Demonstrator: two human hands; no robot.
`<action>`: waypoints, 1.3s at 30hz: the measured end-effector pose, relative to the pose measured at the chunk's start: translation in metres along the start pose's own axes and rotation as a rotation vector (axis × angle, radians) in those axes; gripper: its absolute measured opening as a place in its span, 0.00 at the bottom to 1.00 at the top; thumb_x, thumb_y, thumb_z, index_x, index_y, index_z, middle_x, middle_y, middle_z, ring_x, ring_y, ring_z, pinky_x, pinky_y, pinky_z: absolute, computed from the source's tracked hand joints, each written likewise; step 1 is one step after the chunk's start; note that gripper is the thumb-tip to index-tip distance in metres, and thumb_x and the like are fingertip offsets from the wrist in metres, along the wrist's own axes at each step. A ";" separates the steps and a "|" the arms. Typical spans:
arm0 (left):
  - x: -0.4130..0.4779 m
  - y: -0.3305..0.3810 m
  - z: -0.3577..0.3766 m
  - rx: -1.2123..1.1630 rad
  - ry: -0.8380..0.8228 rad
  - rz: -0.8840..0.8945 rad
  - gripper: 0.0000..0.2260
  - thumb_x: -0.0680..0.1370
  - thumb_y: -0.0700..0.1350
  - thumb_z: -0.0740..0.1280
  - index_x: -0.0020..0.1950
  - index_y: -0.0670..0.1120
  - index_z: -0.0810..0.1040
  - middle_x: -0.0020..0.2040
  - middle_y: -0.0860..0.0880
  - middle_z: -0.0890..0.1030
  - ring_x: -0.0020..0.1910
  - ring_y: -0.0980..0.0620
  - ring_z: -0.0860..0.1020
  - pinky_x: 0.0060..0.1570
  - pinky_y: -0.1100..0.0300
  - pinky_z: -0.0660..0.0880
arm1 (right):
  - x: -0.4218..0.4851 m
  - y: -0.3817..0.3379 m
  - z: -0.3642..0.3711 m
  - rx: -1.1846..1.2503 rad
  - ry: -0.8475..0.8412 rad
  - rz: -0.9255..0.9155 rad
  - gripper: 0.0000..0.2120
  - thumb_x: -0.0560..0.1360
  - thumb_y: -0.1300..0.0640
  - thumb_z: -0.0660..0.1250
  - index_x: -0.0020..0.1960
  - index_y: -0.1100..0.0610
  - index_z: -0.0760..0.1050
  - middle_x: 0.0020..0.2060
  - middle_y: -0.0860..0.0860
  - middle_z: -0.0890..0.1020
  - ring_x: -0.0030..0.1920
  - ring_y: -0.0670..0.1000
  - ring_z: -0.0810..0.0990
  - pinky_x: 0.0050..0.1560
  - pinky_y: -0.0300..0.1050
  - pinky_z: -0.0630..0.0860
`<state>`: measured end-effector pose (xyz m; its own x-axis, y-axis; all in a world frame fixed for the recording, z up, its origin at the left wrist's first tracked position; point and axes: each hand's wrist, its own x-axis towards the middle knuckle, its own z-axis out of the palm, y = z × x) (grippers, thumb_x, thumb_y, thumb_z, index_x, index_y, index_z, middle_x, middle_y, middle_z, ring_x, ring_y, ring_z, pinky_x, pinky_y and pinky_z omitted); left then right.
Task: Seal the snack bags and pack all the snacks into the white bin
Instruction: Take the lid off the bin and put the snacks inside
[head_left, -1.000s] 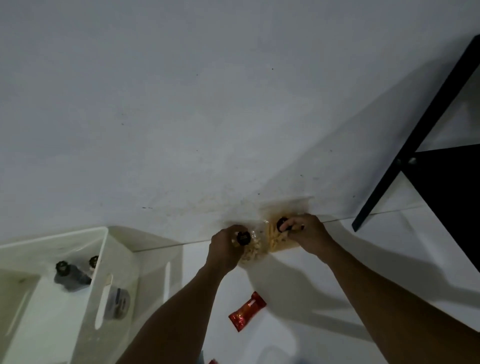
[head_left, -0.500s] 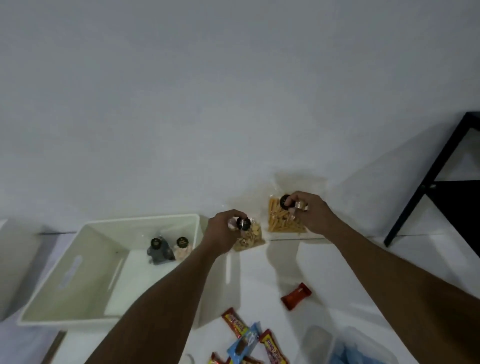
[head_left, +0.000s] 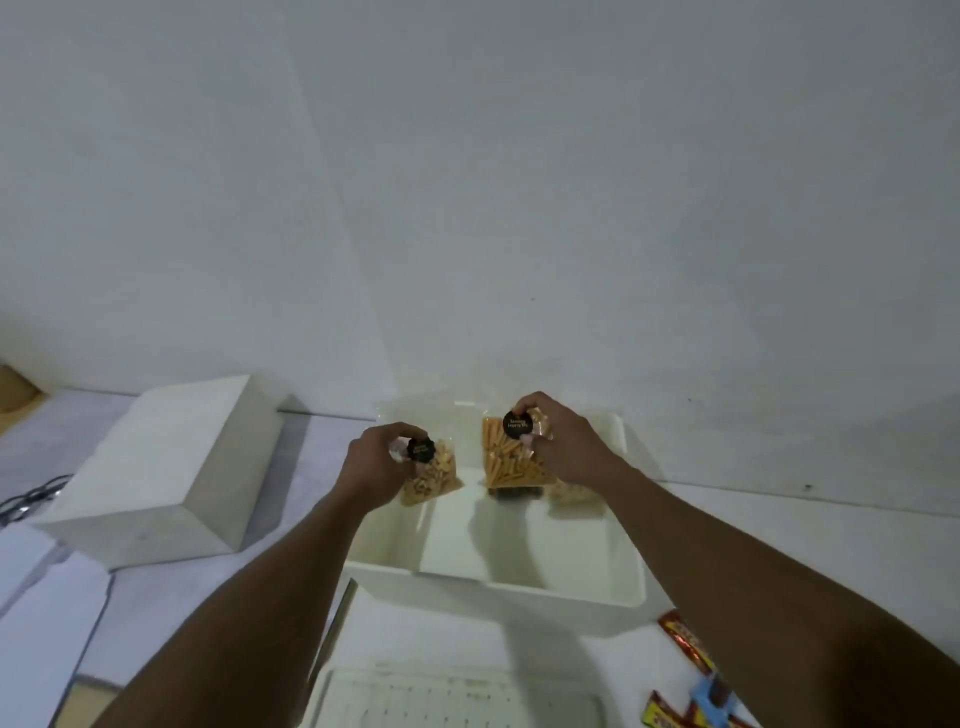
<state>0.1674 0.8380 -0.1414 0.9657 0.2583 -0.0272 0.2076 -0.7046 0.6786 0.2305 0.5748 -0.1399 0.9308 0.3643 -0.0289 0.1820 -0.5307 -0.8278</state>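
My left hand grips the top of a small clear bag of pale snack pieces with a round black label. A larger clear bag of orange snack sticks, also black-labelled, hangs from my right hand. Both bags are held over the open white bin, near its far wall. Under the orange bag, inside the bin, a dark item and another pale snack bag are partly hidden.
An upturned white box stands to the left of the bin. A perforated white lid lies at the near edge. Red, yellow and blue snack wrappers lie at the lower right. Dark cables are at the far left. A wall rises behind.
Both hands have carried their bags leftward from the wall side to above the white bin. The view has swung with them, and the black table leg is out of frame.
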 end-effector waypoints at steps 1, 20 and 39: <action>0.005 -0.013 -0.002 0.000 -0.002 -0.011 0.18 0.69 0.37 0.78 0.50 0.58 0.83 0.43 0.52 0.81 0.46 0.49 0.80 0.38 0.67 0.71 | 0.007 -0.002 0.016 -0.015 -0.008 0.024 0.16 0.77 0.63 0.67 0.57 0.44 0.72 0.54 0.51 0.81 0.48 0.55 0.81 0.50 0.53 0.79; 0.066 -0.080 0.074 0.111 -0.164 -0.127 0.22 0.75 0.41 0.70 0.69 0.54 0.76 0.74 0.42 0.68 0.73 0.45 0.68 0.66 0.63 0.64 | 0.066 0.062 0.120 -0.146 -0.104 0.232 0.25 0.73 0.71 0.61 0.66 0.52 0.71 0.64 0.57 0.76 0.60 0.60 0.77 0.55 0.48 0.76; -0.116 0.168 0.157 -0.001 -0.169 0.260 0.13 0.75 0.48 0.73 0.59 0.51 0.81 0.47 0.52 0.82 0.47 0.51 0.81 0.49 0.61 0.75 | -0.187 0.071 -0.120 -0.174 0.249 0.228 0.08 0.76 0.57 0.69 0.55 0.54 0.78 0.50 0.50 0.77 0.45 0.49 0.75 0.48 0.42 0.72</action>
<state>0.1148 0.5860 -0.1393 0.9987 -0.0441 0.0252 -0.0495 -0.7317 0.6798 0.1071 0.3773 -0.1264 0.9982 0.0365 -0.0466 -0.0072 -0.7067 -0.7075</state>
